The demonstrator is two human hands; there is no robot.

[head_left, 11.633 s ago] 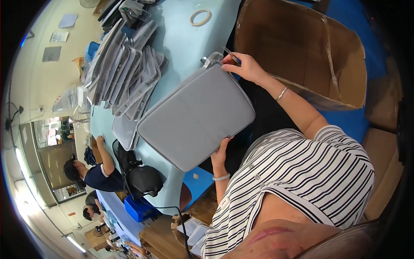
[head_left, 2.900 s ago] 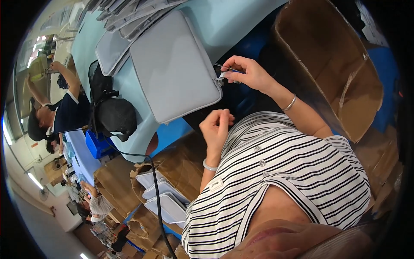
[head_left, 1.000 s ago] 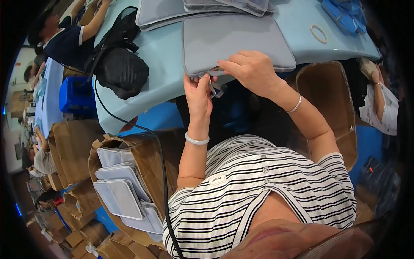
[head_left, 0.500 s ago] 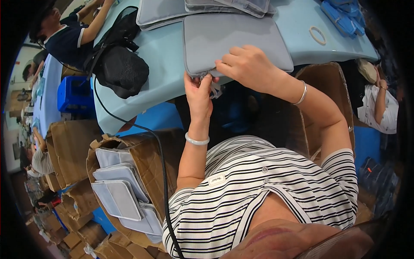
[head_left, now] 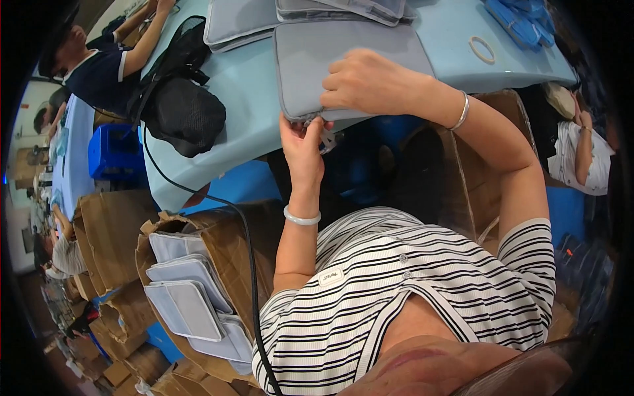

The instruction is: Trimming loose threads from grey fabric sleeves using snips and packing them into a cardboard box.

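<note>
A flat grey pouch (head_left: 350, 38) with piped edges and rounded corners lies at the near edge of the light blue table. My left hand (head_left: 302, 148) pinches its near edge close to the left corner, thumb on top. A small pale tag or strip (head_left: 328, 140) dangles beside the left fingers. My right hand (head_left: 366, 82) is held over the near part of the pouch, fingers curled and closed, knuckles up. Whatever its fingertips grip is hidden. More grey pouches (head_left: 241, 26) are piled behind.
A black mesh cap (head_left: 185, 115) sits on the table (head_left: 247, 86) at left, with a ring of tape (head_left: 481, 49) and blue bundled items (head_left: 522, 23) at right. A carton (head_left: 224, 247) of grey pouches stands lower left. A black cable (head_left: 247, 264) runs beside my left arm. Co-workers sit nearby.
My right hand has lifted away from the pouch's near edge and moved farther over its top, fingers curling more. My left hand keeps its pinch near the corner. The view has shifted slightly.
</note>
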